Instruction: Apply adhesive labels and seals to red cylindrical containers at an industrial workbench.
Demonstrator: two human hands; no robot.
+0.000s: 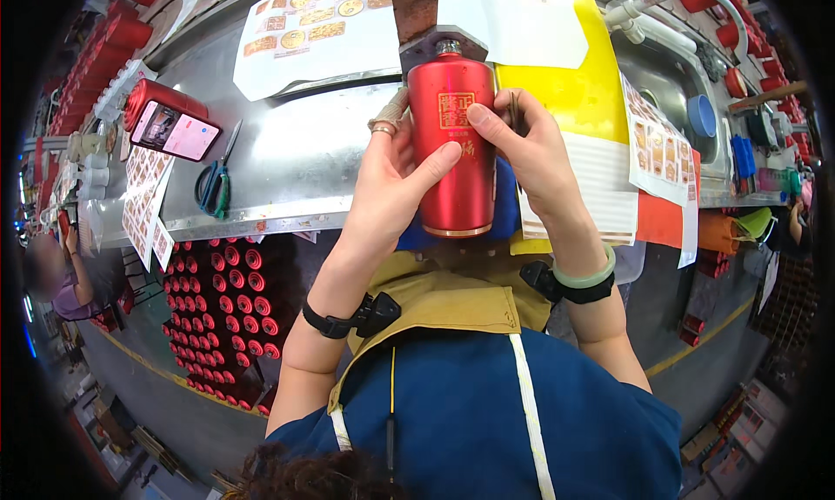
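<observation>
Glossy red, gold-marked bottle (pixel 470 174) held at the near edge of the silver metal bench (pixel 304 156).
Left hand (pixel 393 167) and right hand (pixel 532 145) grasp opposite sides, thumbs on its front, probably steadying it.

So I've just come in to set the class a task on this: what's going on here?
A person is holding a red bottle between both bare hands over the edge of a metal bench. The left hand grips one side and the right hand the other, both thumbs on its front. Its neck points away from the person. To the left are a phone and scissors, neither in hand; sticker sheets lie beyond.
</observation>
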